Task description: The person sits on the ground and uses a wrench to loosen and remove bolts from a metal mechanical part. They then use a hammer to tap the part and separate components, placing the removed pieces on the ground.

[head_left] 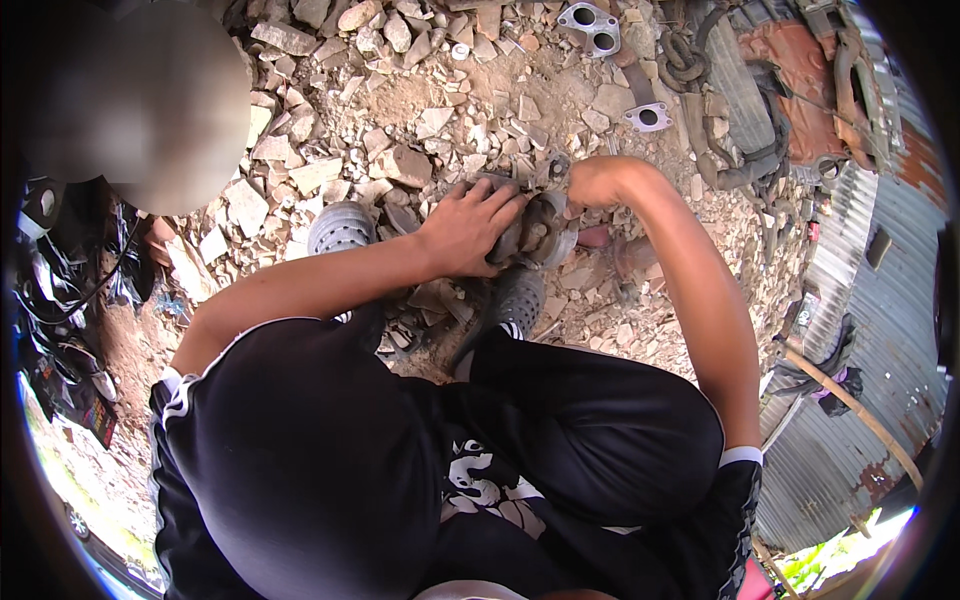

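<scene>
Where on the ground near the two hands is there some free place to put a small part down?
The barest patch is the sandy dirt beyond the left hand, bordered by stone rubble. Another bare strip lies below the metal flange. It is crowded around the round metal part, where the right hand and grey shoes sit.

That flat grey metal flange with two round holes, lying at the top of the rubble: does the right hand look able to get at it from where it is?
Probably yes. The grey two-hole metal flange lies uncovered on the stone rubble, with nothing between it and the right hand, which works at the round rusty metal part; it looks like a full arm stretch.
</scene>
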Demonstrator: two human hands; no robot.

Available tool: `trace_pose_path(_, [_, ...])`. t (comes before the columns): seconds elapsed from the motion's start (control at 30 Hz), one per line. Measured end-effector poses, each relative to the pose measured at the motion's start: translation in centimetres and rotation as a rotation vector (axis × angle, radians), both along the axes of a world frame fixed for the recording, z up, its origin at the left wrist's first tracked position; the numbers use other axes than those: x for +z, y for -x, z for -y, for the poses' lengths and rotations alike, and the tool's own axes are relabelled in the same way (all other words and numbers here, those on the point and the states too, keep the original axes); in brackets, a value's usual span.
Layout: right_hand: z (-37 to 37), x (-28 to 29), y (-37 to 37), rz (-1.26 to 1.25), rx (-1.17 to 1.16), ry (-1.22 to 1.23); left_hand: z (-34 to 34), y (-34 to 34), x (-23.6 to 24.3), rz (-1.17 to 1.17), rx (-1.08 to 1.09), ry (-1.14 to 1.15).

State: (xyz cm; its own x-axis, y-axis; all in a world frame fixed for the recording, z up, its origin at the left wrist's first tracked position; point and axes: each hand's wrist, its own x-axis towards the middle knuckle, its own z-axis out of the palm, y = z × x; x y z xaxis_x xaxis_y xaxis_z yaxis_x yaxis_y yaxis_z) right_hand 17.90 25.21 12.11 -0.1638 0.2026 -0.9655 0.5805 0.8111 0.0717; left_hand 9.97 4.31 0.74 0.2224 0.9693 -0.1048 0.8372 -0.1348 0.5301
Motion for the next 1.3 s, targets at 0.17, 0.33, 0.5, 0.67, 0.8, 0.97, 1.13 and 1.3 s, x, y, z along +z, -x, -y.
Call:
trace_pose_path(0.17, [2.2, 0.9, -1.3, -0.090, 0.031, -0.049, 0.8, 0.0, -0.7, 0.020, 0.009, -0.017])
trace_pose_path(0.33, [3.4, 0.6, -2.3, -0.208, 0.095, -0.104, 1.2, 0.5, -0.8, 0.016, -0.032, -0.012])
trace_pose_path(0.5, [4.3, 1.3, -1.9, -0.192, 0.125, -0.097, 1.3, 0.7, -0.8, 0.009, -0.053, -0.016])
trace_pose_path(0.67, [2.2, 2.3, -1.5, -0.080, -0.050, -0.065, 0.5, 0.9, -0.4, -0.019, -0.074, -0.014])
trace_pose_path(0.8, [-1.9, 2.6, -2.6, -0.206, -0.170, -0.053, -0.1, 0.9, 0.2, -0.036, -0.067, 0.006])
trace_pose_path(0.97, [-2.9, 0.5, -5.0, -0.967, -0.489, -0.288, -0.3, 1.3, -0.6, -0.022, -0.065, -0.025])
trace_pose_path(1.13, [-3.0, -13.1, -11.2, -1.019, -0.760, -0.530, -1.3, 1.2, 0.6, -0.069, -0.152, 0.070])
trace_pose_path(1.3, [-1.2, -17.1, -11.0, -1.049, -0.542, -0.497, -1.1, 1.9, 0.8, -0.087, -0.162, 0.107])
